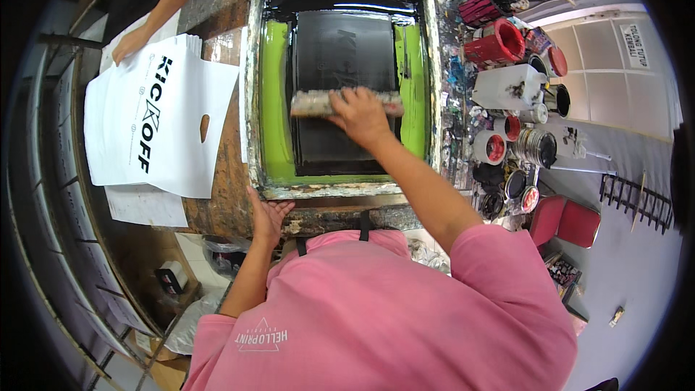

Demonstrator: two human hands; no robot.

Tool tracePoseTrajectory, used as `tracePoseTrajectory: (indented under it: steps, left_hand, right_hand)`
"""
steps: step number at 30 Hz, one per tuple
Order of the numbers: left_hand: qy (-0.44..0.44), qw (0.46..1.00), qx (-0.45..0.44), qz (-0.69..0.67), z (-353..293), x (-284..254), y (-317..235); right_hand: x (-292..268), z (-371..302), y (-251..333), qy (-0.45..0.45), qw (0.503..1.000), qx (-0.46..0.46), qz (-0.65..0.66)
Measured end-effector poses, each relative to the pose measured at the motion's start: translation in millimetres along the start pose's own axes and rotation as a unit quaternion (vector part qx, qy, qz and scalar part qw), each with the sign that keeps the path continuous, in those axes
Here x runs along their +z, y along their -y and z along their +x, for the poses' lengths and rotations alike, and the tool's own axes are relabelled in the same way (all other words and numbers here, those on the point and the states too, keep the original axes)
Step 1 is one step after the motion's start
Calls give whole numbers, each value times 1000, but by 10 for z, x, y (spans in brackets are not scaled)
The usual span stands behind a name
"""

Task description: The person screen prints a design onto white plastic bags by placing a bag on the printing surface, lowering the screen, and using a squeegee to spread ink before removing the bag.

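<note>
A screen-printing frame (pixel 253 123) with a pale, paint-crusted border lies flat on the worktable in front of me. Its mesh is green around a dark middle, and black ink (pixel 340 0) pools along the far end. My right hand (pixel 358 114) is closed over a squeegee (pixel 311 104) that lies crosswise on the mesh, about halfway along. At the frame's near left corner rests my left hand (pixel 269 217), palm turned up, fingers stretched out and the thumb against the corner. It holds nothing. What lies under the screen is hidden.
Left of the frame is a stack of white printed plastic bags (pixel 184 108), with a co-worker's hand (pixel 130 45) on its far edge. Ink-stained tubs and cans (pixel 499 43) crowd the right side. A rack (pixel 72 203) stands at the far left, a red chair (pixel 565 223) at right.
</note>
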State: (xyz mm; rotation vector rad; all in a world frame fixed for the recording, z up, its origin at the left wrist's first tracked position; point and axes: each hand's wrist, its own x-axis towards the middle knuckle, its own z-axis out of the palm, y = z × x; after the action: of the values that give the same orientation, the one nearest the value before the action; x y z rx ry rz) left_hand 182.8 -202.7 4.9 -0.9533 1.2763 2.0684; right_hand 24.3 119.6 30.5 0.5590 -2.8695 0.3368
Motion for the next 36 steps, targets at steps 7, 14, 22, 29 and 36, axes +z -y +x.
tracePoseTrajectory:
  steps: [7, 14, 22, 29, 36]
  left_hand:
    - [48, 998, 14, 25, -90, 129, -130]
    - [40, 999, 5, -19, 56, 57, -83]
    - [128, 987, 94, -38, -723, 266, -517]
    - [224, 825, 433, 286, -686, 592, -1027]
    - [-123, 476, 385, 781, 115, 515, -344]
  right_hand:
    - [-220, -1106, 801, 62, 997, 28, 44]
    - [-615, -950, 869, 129, 989, 58, 45]
    - [-1116, -1169, 1311, -41, 996, 59, -49]
    - [-2482, -63, 1108, -177, 979, 34, -96]
    - [-2944, 515, 913, -222, 969, 15, -107]
